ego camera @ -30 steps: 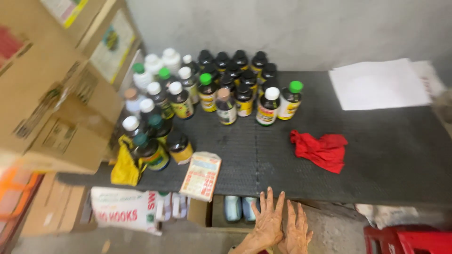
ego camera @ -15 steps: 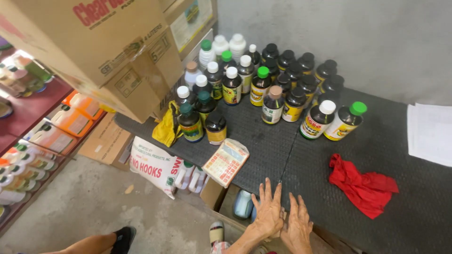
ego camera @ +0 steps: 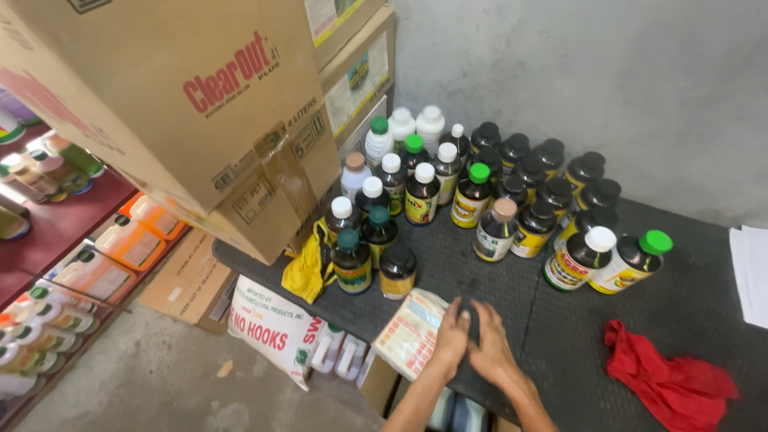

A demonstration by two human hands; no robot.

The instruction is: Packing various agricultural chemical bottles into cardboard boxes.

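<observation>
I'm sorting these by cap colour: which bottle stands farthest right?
The green-capped bottle, last on the right; the white-capped bottle stands just left of it, the red cloth lies in front.

Beneath both hands lies a matt black rubber mat [ego camera: 496, 264] with a ribbed texture. Touching the left hand [ego camera: 450, 342], a glossy printed paper packet [ego camera: 410, 332]; right of the right hand [ego camera: 492, 348], a crumpled red cloth [ego camera: 668, 388]; beyond the fingers, shiny dark plastic bottles [ego camera: 496, 192].

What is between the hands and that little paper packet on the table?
Nothing visible. The left hand already lies against the packet at the near edge of the dark table. The right hand rests just beside it, empty. The bottles stand further back.
</observation>
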